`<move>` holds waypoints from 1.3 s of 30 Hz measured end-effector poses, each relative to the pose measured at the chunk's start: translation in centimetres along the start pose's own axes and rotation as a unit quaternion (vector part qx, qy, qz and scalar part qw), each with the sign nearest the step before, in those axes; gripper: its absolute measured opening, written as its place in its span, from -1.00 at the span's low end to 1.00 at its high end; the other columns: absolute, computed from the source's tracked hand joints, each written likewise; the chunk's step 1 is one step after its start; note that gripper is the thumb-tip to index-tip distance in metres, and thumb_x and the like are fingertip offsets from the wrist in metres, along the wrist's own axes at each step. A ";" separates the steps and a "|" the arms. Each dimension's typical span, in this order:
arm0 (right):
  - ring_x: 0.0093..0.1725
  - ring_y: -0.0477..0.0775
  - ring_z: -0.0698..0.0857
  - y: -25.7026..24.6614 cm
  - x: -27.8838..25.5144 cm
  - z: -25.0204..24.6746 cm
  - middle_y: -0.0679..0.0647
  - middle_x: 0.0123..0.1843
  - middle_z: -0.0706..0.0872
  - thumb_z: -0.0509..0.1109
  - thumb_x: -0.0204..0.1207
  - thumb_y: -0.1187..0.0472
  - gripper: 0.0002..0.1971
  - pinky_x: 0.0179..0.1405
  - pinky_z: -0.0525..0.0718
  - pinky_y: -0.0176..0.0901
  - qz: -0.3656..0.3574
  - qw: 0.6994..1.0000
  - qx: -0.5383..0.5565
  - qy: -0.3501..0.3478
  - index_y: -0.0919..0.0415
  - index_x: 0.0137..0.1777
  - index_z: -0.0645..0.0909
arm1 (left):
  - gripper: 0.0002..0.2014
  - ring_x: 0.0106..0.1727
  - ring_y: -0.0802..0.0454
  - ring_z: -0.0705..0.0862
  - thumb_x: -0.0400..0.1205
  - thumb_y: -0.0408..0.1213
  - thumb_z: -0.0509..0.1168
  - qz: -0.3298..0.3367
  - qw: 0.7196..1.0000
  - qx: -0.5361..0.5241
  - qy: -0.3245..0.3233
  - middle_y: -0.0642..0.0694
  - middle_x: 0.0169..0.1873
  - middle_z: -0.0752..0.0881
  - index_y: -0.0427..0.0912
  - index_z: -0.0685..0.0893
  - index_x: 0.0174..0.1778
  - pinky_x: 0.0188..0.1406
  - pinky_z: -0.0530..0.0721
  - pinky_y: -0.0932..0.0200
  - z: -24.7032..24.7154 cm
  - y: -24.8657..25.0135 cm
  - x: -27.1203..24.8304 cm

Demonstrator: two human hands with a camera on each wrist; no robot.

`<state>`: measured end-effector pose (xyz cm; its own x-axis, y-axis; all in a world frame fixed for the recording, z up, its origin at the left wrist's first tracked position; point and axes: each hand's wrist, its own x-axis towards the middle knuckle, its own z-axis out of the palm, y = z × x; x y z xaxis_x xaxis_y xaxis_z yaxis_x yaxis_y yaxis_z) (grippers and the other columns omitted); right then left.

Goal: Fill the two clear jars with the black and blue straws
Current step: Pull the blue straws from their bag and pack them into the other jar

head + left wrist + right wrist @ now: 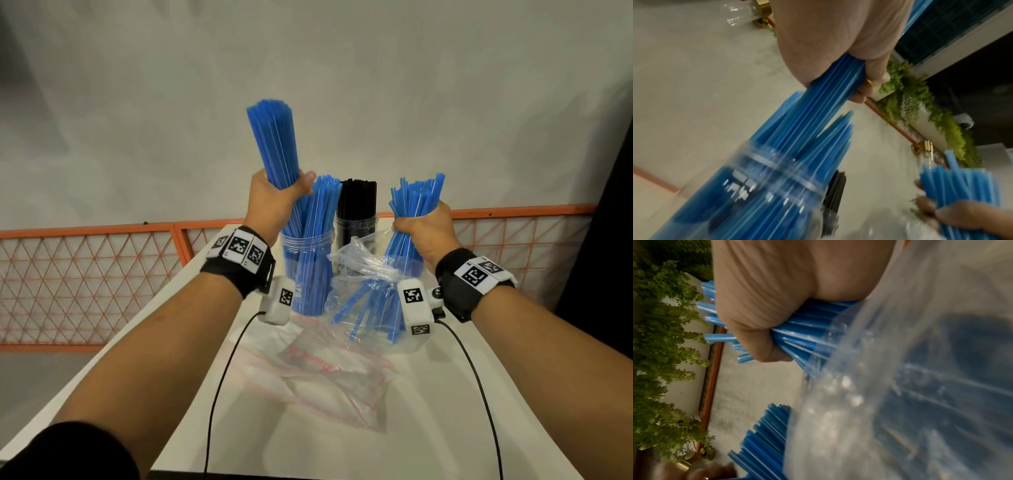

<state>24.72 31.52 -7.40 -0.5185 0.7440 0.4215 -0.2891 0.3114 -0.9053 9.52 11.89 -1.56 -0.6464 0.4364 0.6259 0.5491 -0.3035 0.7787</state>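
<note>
While both arms reach out over the white table (191, 394), the head view shows the left hand (274, 202) fisted tight around a thick bundle of blue straws (274, 144). The bundle stands upright, its lower ends dipping into the clear jar of blue straws (308, 270) at about 11 o'clock from the table's middle. Just beside that jar, toward 12 o'clock, stands the second clear jar (356, 229), packed with black straws (358, 195). The right hand (428, 233) is clamped round a second, looser bundle of blue straws (416, 198) at about 1 o'clock; their lower ends sit inside a crumpled clear plastic bag (359, 274). A flat bag with red print (322, 370) lies nearer the person, toward 6 o'clock.

From the left wrist, the left hand (838, 40) has fingers (877, 73) curled fully round its straws (830, 91), which run down toward 7 o'clock into the blurred jar mouth (777, 175). The black straws (835, 190) peek out behind. At 4 o'clock the right hand (962, 216) grips its bundle (962, 183).

From the right wrist, the right hand (777, 296) is closed hard on its straws (807, 327), which fan toward 4 o'clock into the plastic bag (900, 394). More blue straw tips (766, 434) show at 7 o'clock.
</note>
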 end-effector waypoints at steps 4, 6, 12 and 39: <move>-0.19 -0.09 0.75 -0.1 -0.1 0.0 -0.01 -0.18 0.72 0.55 0.31 0.48 -0.64 -0.28 0.70 -0.30 -0.004 1.000 -0.003 -0.006 0.22 0.08 0.63 | -0.84 -0.32 0.08 0.74 0.60 -0.27 0.49 -0.031 0.999 0.009 0.011 0.00 -0.45 0.74 -0.14 0.63 -0.20 -0.07 0.78 0.09 0.8 -1.9 0.7; -0.19 -0.09 0.74 -0.2 -0.1 0.0 -0.01 -0.18 0.71 0.54 0.32 0.48 -0.64 -0.25 0.70 -0.28 -0.005 1.000 0.001 -0.007 0.22 0.07 0.62 | -0.85 -0.36 0.08 0.72 0.60 -0.28 0.49 -0.044 0.999 0.005 0.016 0.04 -0.47 0.74 -0.14 0.65 -0.21 -0.13 0.79 0.09 1.1 -2.6 1.0; -0.21 -0.13 0.73 -0.2 -0.2 0.0 -0.05 -0.21 0.69 0.55 0.33 0.46 -0.67 -0.29 0.67 -0.34 -0.005 1.000 0.001 -0.008 0.13 0.01 0.60 | -0.83 -0.31 0.02 0.75 0.53 -0.25 0.55 -0.090 0.996 0.003 0.027 -0.06 -0.36 0.77 -0.14 0.67 -0.14 -0.16 0.77 0.11 1.9 -3.0 1.7; -0.25 -0.15 0.75 -0.2 -0.3 -0.1 -0.03 -0.19 0.72 0.56 0.31 0.46 -0.65 -0.41 0.64 -0.47 -0.003 1.000 0.004 -0.005 0.05 -0.06 0.61 | -0.69 0.03 0.02 0.63 0.61 -0.40 0.22 0.124 0.916 0.382 -0.012 -0.12 0.14 0.65 -0.16 0.72 0.22 0.05 0.64 0.10 2.0 -0.3 6.2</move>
<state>24.98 31.30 -7.33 -0.5251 0.7361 0.4271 -0.2979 0.3111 -0.9025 6.38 16.39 1.98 -0.4451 0.4560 0.7707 0.8936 0.2818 0.3494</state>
